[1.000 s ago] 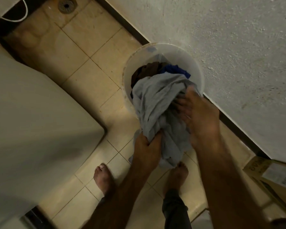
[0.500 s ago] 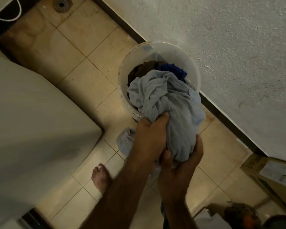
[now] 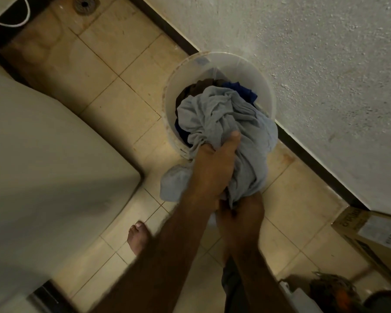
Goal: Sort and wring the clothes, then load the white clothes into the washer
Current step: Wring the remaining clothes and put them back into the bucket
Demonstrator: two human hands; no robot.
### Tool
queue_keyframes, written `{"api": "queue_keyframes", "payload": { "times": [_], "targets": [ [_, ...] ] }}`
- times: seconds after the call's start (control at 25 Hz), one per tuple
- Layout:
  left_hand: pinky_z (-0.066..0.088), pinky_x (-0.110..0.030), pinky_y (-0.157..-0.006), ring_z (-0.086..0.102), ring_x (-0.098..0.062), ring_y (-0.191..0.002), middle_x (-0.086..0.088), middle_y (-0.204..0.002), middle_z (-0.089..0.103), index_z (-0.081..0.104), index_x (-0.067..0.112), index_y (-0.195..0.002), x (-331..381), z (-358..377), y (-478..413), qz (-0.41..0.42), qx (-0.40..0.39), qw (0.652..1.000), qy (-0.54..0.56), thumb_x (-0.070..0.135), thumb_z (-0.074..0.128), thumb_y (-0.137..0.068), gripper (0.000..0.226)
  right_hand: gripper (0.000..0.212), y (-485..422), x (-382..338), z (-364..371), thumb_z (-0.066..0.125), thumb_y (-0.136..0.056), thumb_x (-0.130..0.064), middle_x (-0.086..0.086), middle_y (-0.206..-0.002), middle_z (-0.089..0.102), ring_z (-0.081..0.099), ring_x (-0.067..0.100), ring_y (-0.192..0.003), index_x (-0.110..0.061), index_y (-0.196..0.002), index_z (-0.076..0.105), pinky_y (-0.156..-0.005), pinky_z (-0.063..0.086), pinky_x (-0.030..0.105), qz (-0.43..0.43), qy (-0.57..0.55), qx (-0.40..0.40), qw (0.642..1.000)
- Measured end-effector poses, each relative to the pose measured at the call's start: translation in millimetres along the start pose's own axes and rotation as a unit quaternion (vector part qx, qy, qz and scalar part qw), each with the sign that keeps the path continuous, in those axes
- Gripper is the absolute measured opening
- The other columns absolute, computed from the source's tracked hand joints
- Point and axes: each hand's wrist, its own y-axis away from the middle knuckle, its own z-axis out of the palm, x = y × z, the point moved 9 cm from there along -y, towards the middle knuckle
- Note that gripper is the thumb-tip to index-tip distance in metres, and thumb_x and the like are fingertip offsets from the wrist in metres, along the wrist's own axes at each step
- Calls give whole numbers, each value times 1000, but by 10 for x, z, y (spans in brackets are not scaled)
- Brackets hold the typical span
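Observation:
A pale grey-blue garment point(image 3: 226, 123) hangs bunched over the front rim of a white plastic bucket point(image 3: 219, 64) that stands against the wall. My left hand point(image 3: 212, 168) grips the middle of the garment, thumb on top. Just below it my right hand point(image 3: 239, 213) grips the garment's lower end. Dark brown point(image 3: 196, 86) and blue clothes point(image 3: 242, 91) lie deeper in the bucket. The washer's white top point(image 3: 43, 166) fills the left side.
Beige floor tiles point(image 3: 113, 109) run between washer and wall. A floor drain point(image 3: 84, 4) and a white cable point(image 3: 11, 24) are at top left. A cardboard box point(image 3: 370, 231) stands at right. My bare foot point(image 3: 138, 238) is on the tiles below the bucket.
My right hand left the top of the garment, went under it and now grips its lower end below my left hand. The garment has been drawn further out of the bucket.

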Motion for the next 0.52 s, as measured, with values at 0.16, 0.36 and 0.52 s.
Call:
{"api": "queue_keyframes", "payload": {
  "times": [0.16, 0.36, 0.52],
  "targets": [
    [53, -33, -102, 62, -6, -119, 11, -130, 65, 57, 27, -136, 107, -47, -79, 126, -62, 970, -198, 74, 66, -72, 80, 56, -117, -403, -127, 47, -91, -67, -4, -72, 62, 61, 15, -64, -15, -84, 64, -63, 53, 36, -81, -64, 41, 994],
    [53, -28, -102, 63, -5, -119, 7, -127, 68, 62, 14, -132, 130, -213, -77, 178, -89, 954, -224, 42, 66, -89, 51, 18, -209, -725, -198, 55, -94, -20, -19, -76, 64, 58, -3, -70, -7, -90, 66, -67, 49, 18, -112, -220, -51, 968],
    [52, -35, -104, 62, -11, -122, 0, -129, 67, 61, 13, -131, 230, -346, -27, 177, -71, 971, -144, 30, 61, -90, 44, 43, -768, 51, -455, 63, -95, -41, -1, -110, 67, 64, 8, -98, -11, -126, 56, -88, 58, 37, 171, -301, 144, 927]
  ]
}}
